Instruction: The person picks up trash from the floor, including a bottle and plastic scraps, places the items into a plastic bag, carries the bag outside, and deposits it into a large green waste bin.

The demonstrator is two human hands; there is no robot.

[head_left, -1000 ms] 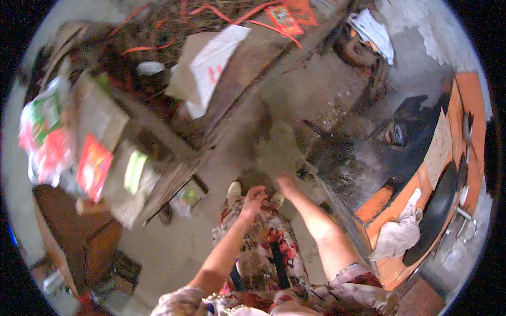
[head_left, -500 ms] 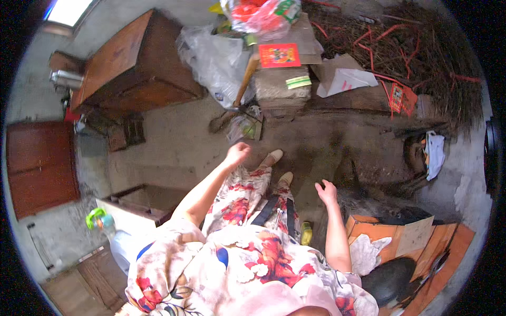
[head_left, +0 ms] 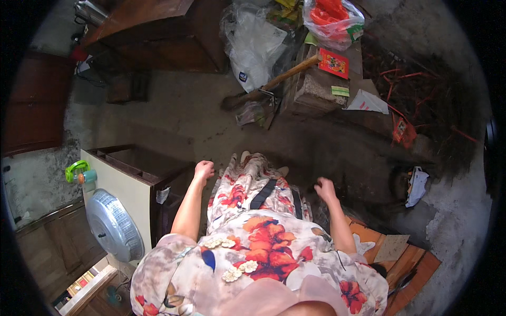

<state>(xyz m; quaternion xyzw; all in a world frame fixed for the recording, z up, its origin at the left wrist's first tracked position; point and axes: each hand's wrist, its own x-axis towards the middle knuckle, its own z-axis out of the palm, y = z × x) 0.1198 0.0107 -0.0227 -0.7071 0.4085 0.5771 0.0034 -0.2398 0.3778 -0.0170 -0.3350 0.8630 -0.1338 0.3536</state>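
Observation:
My left hand (head_left: 204,171) hangs in the air in front of me, its fingers curled into a loose fist with nothing showing in them. It is nearest to my flowered trousers (head_left: 237,189) and the dark open-topped cabinet on my left. Held out at my other side, my right hand (head_left: 324,188) is also curled closed, and no object shows in it. Neither hand touches anything. Below them my light shoes (head_left: 283,171) stand on the dark floor, partly covered by the trousers.
A pale-sided cabinet (head_left: 118,184) stands close on my left, a silvery round lid (head_left: 114,225) beside it. Ahead are a wooden chest (head_left: 158,47), plastic bags (head_left: 253,47), and a wooden-handled tool (head_left: 290,73) leaning by a block. Brushwood (head_left: 432,95) lies far right; orange boards (head_left: 411,263) are near right.
My body and view have turned left, so the cabinet and round lid show more fully. My left hand has drawn back; the right hand's fingers have curled in.

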